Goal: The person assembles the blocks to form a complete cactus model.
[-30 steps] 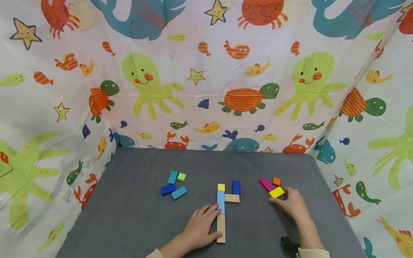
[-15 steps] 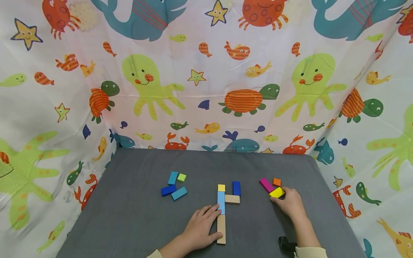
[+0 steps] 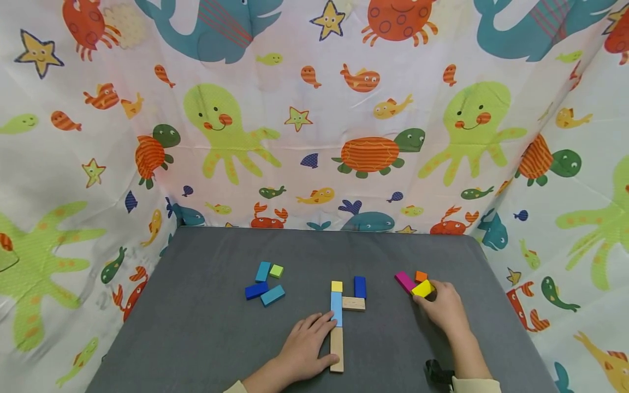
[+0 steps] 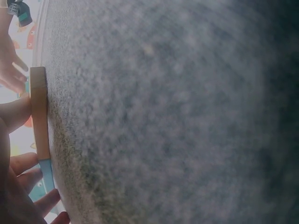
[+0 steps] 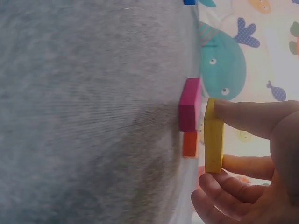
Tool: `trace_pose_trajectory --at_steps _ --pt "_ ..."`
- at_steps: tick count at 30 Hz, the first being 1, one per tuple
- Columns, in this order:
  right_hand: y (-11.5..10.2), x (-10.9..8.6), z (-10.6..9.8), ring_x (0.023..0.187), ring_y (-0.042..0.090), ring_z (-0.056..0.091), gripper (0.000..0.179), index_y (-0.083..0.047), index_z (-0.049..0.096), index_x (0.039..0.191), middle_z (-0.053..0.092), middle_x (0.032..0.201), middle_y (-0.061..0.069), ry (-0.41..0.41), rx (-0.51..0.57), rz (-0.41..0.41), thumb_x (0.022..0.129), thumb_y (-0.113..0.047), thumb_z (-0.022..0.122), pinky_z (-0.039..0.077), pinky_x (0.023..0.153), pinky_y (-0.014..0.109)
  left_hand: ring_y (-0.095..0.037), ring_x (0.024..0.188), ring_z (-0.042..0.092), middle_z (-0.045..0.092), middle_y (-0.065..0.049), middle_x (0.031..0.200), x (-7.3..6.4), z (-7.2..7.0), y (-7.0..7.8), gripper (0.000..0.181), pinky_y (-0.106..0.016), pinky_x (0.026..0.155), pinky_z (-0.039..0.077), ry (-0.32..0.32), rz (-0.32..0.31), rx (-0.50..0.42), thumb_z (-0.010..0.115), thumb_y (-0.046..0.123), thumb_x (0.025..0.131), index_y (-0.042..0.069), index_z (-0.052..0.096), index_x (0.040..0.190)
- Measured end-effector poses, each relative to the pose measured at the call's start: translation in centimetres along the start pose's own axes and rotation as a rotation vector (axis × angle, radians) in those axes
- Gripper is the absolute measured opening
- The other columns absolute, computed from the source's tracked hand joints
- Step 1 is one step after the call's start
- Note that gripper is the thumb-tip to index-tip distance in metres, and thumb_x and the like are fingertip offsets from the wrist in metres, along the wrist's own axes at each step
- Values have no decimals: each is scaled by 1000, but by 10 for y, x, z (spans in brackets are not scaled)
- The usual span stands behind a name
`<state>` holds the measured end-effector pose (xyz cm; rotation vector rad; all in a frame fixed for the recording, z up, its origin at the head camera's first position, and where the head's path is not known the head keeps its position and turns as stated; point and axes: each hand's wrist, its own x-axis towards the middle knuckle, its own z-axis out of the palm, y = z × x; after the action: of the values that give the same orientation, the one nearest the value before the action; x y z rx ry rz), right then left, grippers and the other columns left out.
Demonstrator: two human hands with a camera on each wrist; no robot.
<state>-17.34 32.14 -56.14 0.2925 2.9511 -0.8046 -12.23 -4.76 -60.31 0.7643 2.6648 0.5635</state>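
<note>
Yellow block (image 3: 423,287) lifted, pinched by right hand (image 3: 447,310).

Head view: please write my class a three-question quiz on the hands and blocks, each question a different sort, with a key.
1. Multiple choice: which block does the right hand pinch?
A) pink brick
B) yellow brick
C) orange cube

2. True or false: the left hand is touching the orange cube.

3. Fill in the number: counting the green cube, its group holds ___ blocks.

Key:
1. B
2. False; its thumb is at the long wood block.
3. four
</note>
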Motion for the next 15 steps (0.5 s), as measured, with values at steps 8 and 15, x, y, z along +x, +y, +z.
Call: trace_pose_trajectory --at_steps 8,15 --pt "-10 4 -3 108 42 53 79 11 48 142 51 129 33 -15 -16 -78 86 -36 78 49 95 61 -23 147 34 27 12 165 -1 -3 2 75 -59 114 33 -8 -9 -7 60 67 91 35 38 155" --pt "-22 6 -1 108 39 54 76 6 50 143 52 132 30 -15 25 -115 87 -37 79 52 94 57 -22 146 34 28 13 165 -3 -5 6 75 -58 114 33 -13 -20 -9 62 66 90 35 39 154"
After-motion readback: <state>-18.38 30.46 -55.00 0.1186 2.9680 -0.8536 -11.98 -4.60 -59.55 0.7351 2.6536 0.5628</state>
